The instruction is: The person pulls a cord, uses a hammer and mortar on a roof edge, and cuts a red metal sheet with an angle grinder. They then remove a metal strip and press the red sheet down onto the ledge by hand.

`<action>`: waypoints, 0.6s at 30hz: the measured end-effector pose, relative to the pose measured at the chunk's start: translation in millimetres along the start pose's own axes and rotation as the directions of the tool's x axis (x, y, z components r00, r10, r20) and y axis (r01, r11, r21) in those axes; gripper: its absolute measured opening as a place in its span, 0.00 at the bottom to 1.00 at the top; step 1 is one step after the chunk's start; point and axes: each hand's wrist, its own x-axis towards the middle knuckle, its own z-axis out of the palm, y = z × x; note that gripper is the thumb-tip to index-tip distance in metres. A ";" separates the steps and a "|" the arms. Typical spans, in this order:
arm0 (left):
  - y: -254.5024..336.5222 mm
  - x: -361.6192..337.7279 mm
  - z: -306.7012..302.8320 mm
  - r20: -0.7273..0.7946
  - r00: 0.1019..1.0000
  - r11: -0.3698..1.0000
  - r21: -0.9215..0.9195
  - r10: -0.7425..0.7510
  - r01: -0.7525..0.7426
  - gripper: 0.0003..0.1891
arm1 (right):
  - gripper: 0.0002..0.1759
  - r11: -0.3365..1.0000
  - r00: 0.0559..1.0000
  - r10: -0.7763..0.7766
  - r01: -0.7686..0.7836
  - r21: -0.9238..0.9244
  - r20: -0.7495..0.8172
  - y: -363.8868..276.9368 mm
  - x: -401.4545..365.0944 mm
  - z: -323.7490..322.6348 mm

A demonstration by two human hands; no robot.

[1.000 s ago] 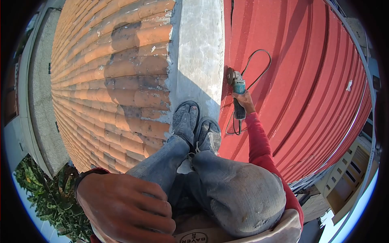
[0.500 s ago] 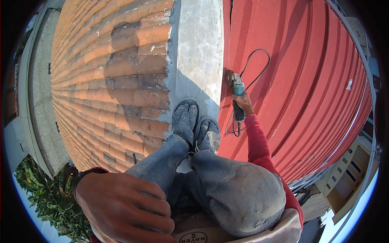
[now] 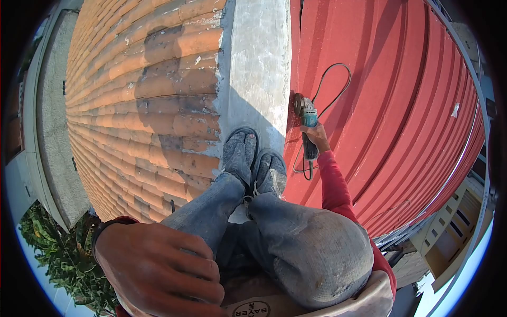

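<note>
At the far left, green foliage (image 3: 68,259) shows below a row of orange roof tiles (image 3: 121,113). The left grip (image 3: 158,264) is low in front of the body, back upward and fingers bent; its palm is hidden, so I cannot tell whether it is closed or holds anything. Nearest to it is the left leg of the worn jeans (image 3: 203,208).

In the middle, two dusty feet in sandals (image 3: 239,153) stand side by side on the pale concrete strip (image 3: 259,63), between the tiles and the red metal roofing (image 3: 380,132).

Just right of the strip is the angle grinder (image 3: 309,120), its head toward the roofing's edge. The right grip (image 3: 318,136) is closed around its body, at the end of a stretched arm in a red sleeve (image 3: 336,182). The cord (image 3: 338,96) loops over the metal beside it.

The step in hand looks like guiding the grinder along that edge — though whether the disc (image 3: 297,104) touches or spins, I cannot tell. The next move, I judge, calls for a firm hold, a steady disc angle and balanced feet — with the cord kept away from the disc.
</note>
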 end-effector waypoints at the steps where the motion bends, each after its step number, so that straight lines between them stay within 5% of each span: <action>1: 0.1 0.1 0.0 0.001 1.000 1.000 0.000 0.000 0.000 0.17 | 0.19 1.000 1.000 0.024 -0.024 -0.013 0.002 0.7 -0.1 -0.1; 4: 2.0 -0.5 -1.9 0.014 1.000 1.000 0.002 -0.014 0.014 0.17 | 0.19 1.000 1.000 -0.016 0.016 -0.022 -0.018 25.7 12.3 4.4; 6: 3.8 -2.9 -5.3 0.166 0.982 0.995 0.055 -0.093 0.085 0.15 | 0.19 1.000 1.000 -0.015 0.015 -0.019 -0.005 26.6 8.6 2.6; 18: 4.5 -14.2 -4.6 0.173 0.982 0.995 0.077 -0.070 0.058 0.15 | 0.21 0.997 1.000 -0.011 0.010 -0.078 -0.014 -9.9 -24.3 -2.5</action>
